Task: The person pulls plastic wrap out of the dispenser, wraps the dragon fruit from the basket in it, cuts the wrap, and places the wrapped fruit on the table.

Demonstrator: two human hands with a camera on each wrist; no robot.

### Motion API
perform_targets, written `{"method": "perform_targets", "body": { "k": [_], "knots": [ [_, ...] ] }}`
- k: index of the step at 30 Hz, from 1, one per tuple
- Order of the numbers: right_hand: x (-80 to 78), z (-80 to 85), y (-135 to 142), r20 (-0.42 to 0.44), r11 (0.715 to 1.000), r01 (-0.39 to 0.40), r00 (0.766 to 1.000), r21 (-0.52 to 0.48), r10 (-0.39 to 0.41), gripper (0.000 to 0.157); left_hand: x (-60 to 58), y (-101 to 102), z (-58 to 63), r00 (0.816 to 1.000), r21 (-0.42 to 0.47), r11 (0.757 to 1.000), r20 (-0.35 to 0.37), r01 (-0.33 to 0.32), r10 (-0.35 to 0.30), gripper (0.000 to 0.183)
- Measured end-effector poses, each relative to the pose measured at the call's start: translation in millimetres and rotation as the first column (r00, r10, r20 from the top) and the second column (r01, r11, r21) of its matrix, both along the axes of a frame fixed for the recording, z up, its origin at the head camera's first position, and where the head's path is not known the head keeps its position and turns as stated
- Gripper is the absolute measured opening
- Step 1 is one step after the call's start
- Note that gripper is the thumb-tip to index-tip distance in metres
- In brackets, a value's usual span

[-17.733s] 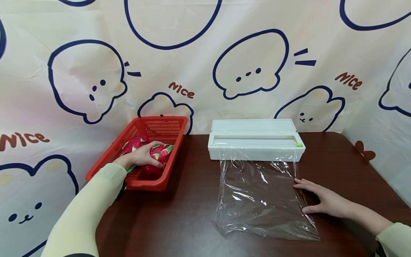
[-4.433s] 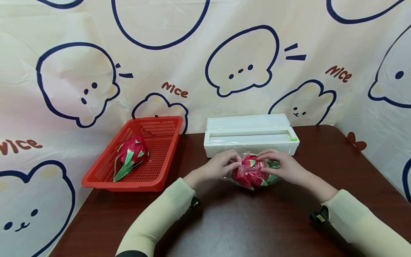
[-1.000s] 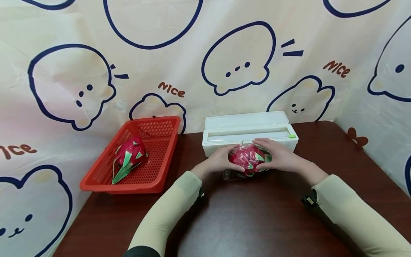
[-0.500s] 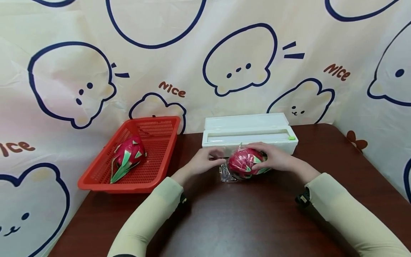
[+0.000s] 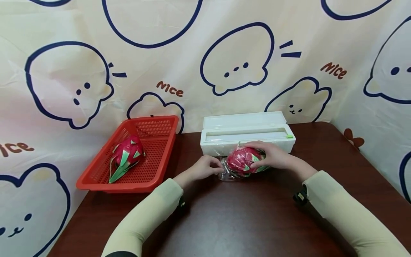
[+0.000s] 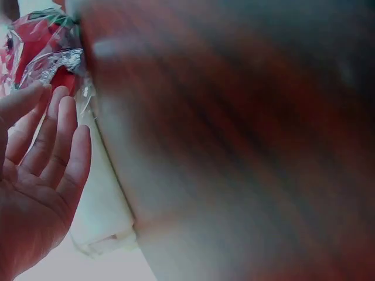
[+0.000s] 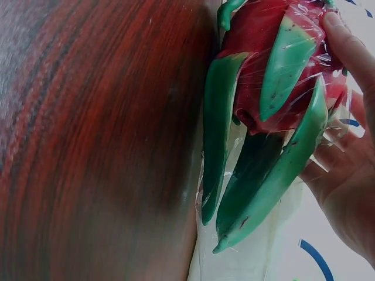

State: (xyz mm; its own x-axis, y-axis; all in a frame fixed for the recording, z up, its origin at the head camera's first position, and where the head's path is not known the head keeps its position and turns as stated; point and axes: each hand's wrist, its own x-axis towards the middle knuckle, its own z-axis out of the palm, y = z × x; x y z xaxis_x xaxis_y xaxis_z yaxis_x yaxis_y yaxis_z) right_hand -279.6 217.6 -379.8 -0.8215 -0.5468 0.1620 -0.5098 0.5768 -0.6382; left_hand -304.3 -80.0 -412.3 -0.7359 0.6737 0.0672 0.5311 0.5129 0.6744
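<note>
A dragon fruit [image 5: 240, 161], red with green scales and wrapped in clear cling film, lies on the table in front of the white box. My right hand [image 5: 273, 156] grips it from the right, thumb in front and fingers over the back. Long green leaves [image 7: 263, 193] show under the film in the right wrist view. To the fruit's left, a crumpled tail of cling film [image 5: 227, 175] sticks out. My left hand [image 5: 203, 167] pinches that tail between thumb and fingertips, and the left wrist view shows these fingertips [image 6: 60, 93] against the film.
Behind the fruit stands a white cling film box [image 5: 247, 137] with its lid raised and a green slider at its right end. A red plastic basket [image 5: 160, 157] on the left holds another dragon fruit [image 5: 128, 153]. A printed cloth hangs behind the dark wooden table [image 5: 244, 221].
Earlier, film lay spread before the box and two fruits were in the basket; one is now wrapped. Lately my left hand left the fruit for the film tail, while my right kept its grip.
</note>
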Motion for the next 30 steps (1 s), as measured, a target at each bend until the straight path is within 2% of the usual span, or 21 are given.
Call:
{"method": "perform_targets", "body": {
  "k": [9, 14, 17, 23, 27, 30],
  "knots": [
    [-0.3, 2.4, 1, 0.031, 1.000, -0.010, 0.999, 0.003, 0.010, 0.074, 0.3, -13, 12.0, 0.995, -0.078, 0.997, -0.095, -0.028, 0.021, 0.007],
    [0.0, 4.1, -1, 0.045, 1.000, -0.020, 0.999, 0.013, 0.019, 0.073, -3.8, -6, 16.2, 0.977, -0.091, 0.994, -0.211, -0.056, 0.035, 0.007],
    [-0.5, 3.7, -2, 0.034, 0.999, -0.031, 0.999, 0.015, 0.030, 0.072, -8.2, 4, 16.6, 0.970, -0.093, 0.992, -0.237, -0.081, 0.057, 0.008],
    [-2.2, 3.5, -2, 0.052, 0.999, -0.048, 0.997, -0.001, 0.048, 0.071, -14.7, 22, 17.0, 0.980, -0.085, 0.994, -0.192, -0.073, 0.056, 0.007],
    [-2.4, 2.9, -2, 0.054, 0.999, -0.048, 0.997, 0.000, 0.048, 0.071, -17.3, 23, 17.2, 0.996, -0.032, 0.998, -0.070, -0.050, 0.047, 0.005],
    [-1.6, 2.5, 0, 0.046, 0.999, -0.037, 0.998, 0.006, 0.037, 0.071, -17.3, 22, 19.1, 0.999, 0.012, 0.999, 0.015, -0.033, 0.033, 0.012]
  ]
}}
